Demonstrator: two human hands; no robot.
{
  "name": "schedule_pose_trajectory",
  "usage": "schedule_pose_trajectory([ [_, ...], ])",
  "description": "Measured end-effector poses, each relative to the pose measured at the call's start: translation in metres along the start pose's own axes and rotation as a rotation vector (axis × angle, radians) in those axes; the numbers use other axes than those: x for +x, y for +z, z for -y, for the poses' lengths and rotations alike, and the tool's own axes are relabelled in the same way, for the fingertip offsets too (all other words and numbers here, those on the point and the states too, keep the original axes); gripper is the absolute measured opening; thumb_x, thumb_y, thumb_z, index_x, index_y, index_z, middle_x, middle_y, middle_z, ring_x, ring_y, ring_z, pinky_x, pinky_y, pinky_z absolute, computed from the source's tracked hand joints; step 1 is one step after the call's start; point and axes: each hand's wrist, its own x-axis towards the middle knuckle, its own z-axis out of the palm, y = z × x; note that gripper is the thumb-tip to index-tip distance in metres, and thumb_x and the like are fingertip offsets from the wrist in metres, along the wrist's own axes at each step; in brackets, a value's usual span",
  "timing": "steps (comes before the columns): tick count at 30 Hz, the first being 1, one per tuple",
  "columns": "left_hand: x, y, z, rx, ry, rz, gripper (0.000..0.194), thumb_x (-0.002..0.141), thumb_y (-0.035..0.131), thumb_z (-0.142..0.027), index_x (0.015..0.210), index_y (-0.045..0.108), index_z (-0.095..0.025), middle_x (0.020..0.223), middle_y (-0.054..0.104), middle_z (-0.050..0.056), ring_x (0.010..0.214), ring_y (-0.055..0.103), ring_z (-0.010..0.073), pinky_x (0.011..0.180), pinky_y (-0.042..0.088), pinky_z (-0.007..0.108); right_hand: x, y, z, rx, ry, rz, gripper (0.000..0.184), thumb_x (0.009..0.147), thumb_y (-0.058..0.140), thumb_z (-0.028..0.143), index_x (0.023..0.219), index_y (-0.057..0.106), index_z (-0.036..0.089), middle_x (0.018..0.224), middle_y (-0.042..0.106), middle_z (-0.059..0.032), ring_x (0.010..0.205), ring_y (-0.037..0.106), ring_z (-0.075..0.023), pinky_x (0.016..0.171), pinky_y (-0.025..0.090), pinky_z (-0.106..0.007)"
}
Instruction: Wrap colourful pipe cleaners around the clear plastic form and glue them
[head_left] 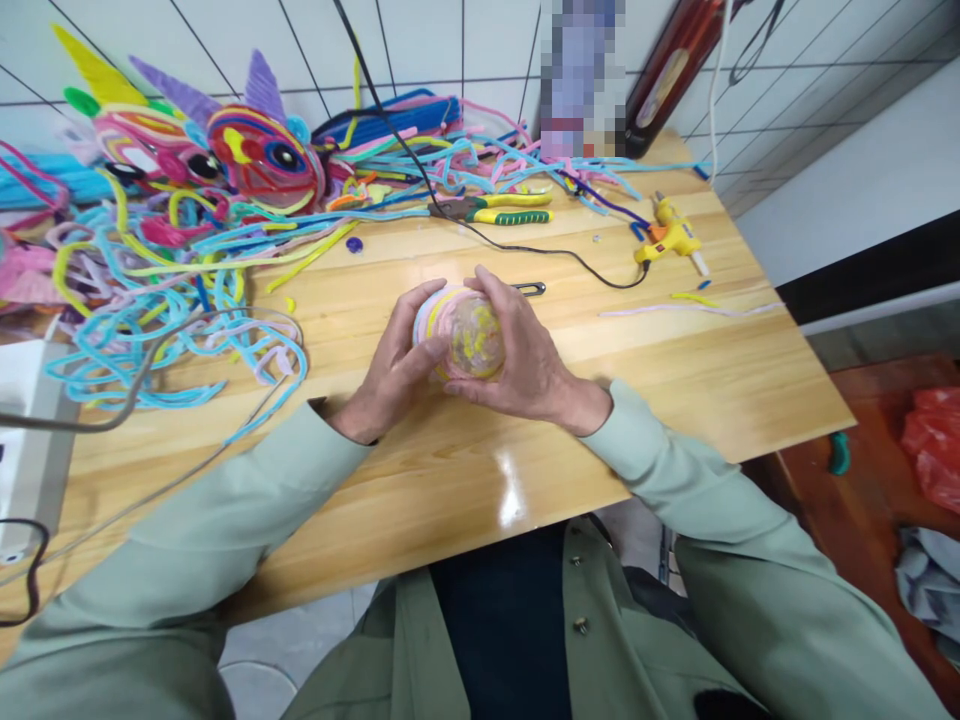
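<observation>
Between my two hands is a round craft piece (477, 340), banded in pink, yellow and pale blue fuzzy stems around a clear, dome-like part with yellow bits showing. My left hand (401, 362) wraps its left side, the thumb lying across the front. On the other side my right hand (526, 355) curls round its edge, fingers over the top. The underside is hidden. Just behind my right fingers, a small dark metal tool (531, 289) pokes out on the wooden table (480, 470).
Yellow-green pliers (491, 208) and a corded yellow glue gun (669, 240) lie behind my hands. Tangled pipe cleaners (172, 340) cover the left side, near finished-looking animal faces (262, 155). A white box (34, 440) stands at the left edge. A dark red bottle-like object (667, 75) leans by the wall.
</observation>
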Motion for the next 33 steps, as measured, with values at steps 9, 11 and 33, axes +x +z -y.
schedule_pose_trajectory([
  [9,-0.003,-0.001,-0.004,0.236,0.162,0.123,0.102,0.088,0.091,-0.069,0.170,0.041,-0.035,0.176,0.043,0.014,0.161,0.048,0.0450,0.134,0.045,0.063,-0.002,0.004,-0.014,0.168,0.018,-0.051,0.129,0.084,0.075,0.092,0.179,0.016,0.027,0.171,0.051,-0.0212,0.158,0.055,-0.0435,0.131,0.048,-0.072],
  [11,-0.003,-0.003,-0.007,0.281,0.152,0.170,0.095,0.096,0.082,-0.071,0.172,0.038,-0.035,0.176,0.044,0.013,0.161,0.048,0.0436,0.134,0.045,0.064,-0.002,0.004,-0.017,0.224,0.036,-0.047,0.130,0.083,0.076,0.093,0.179,0.017,0.029,0.171,0.052,-0.0200,0.159,0.055,-0.0432,0.132,0.047,-0.072],
  [33,-0.003,0.011,-0.021,0.353,0.019,0.038,0.081,0.100,0.070,-0.078,0.157,0.051,-0.024,0.157,0.062,0.014,0.140,0.067,0.0346,0.123,0.057,0.049,-0.007,0.004,-0.026,0.130,-0.046,0.043,0.130,0.085,0.070,0.095,0.180,0.010,0.030,0.176,0.047,-0.0219,0.164,0.051,-0.0424,0.134,0.045,-0.072],
])
